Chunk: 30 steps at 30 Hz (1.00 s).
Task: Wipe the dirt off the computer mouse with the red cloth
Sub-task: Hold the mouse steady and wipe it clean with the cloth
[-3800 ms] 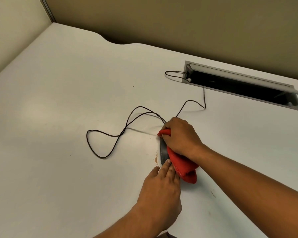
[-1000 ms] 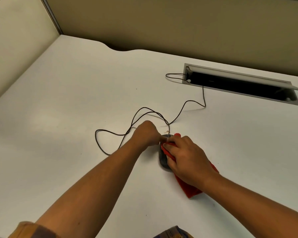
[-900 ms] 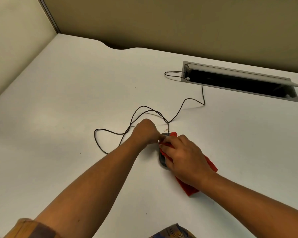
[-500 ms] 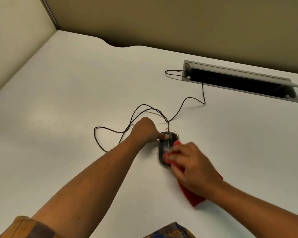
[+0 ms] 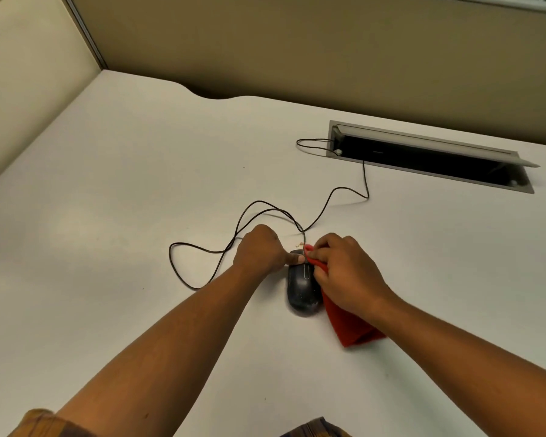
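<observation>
Bearing the mouse (image 5: 301,288), white cubicle desk (image 5: 123,190)

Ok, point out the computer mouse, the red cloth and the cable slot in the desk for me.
computer mouse (image 5: 301,291), head view, on its dark back shell.
red cloth (image 5: 353,329), head view, on its loose trailing end.
cable slot (image 5: 423,157), head view, on its dark opening.

No readable text, label or number anywhere.

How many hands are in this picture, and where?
2. The left hand holds the front of the computer mouse, thumb on top; the right hand grips the red cloth against the mouse's front right side. None seems hidden.
</observation>
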Motion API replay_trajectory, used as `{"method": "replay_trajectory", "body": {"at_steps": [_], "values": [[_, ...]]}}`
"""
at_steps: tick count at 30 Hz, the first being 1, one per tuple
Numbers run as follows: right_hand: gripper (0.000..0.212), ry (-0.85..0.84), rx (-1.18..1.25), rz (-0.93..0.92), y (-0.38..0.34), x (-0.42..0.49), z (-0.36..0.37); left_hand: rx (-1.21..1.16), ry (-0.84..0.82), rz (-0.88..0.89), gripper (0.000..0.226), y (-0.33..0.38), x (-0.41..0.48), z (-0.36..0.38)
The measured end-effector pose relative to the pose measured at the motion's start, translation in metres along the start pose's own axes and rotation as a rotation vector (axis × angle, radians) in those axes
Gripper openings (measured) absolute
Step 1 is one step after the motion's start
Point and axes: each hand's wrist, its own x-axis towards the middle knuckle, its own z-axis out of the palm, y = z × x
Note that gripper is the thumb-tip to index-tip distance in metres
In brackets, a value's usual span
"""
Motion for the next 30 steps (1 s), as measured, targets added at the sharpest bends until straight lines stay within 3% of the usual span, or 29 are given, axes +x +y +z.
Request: {"method": "replay_trajectory", "body": {"at_steps": [5,11,14,19,24,26,30], "values": [[0.031,0.022,0.081,0.023,-0.003,-0.029,0.001,0.030,0.022,-0.009,0.062,0.000,-0.001,0.000],[0.030,0.023,-0.001,-0.136,-0.020,-0.085,0.021,0.015,0.055,-0.012,0.063,-0.002,-0.004,0.001],[0.032,0.011,0.005,-0.132,-0.020,-0.093,0.023,0.004,0.055,-0.009,0.062,-0.001,-0.008,0.000],[0.030,0.150,0.160,-0.062,-0.018,-0.084,-0.002,0.093,0.081,0.053,0.064,0.008,-0.018,-0.009],[0.030,0.283,0.312,0.093,-0.013,-0.089,-0.016,-0.331,0.344,0.106,0.049,0.011,-0.067,-0.009],[0.030,0.313,0.432,0.197,-0.015,-0.096,-0.015,-0.446,0.280,0.143,0.045,0.005,-0.098,0.005],[0.032,0.345,0.610,0.316,-0.026,-0.099,-0.017,-0.629,-0.102,0.248,0.046,-0.007,-0.152,0.034]]}}
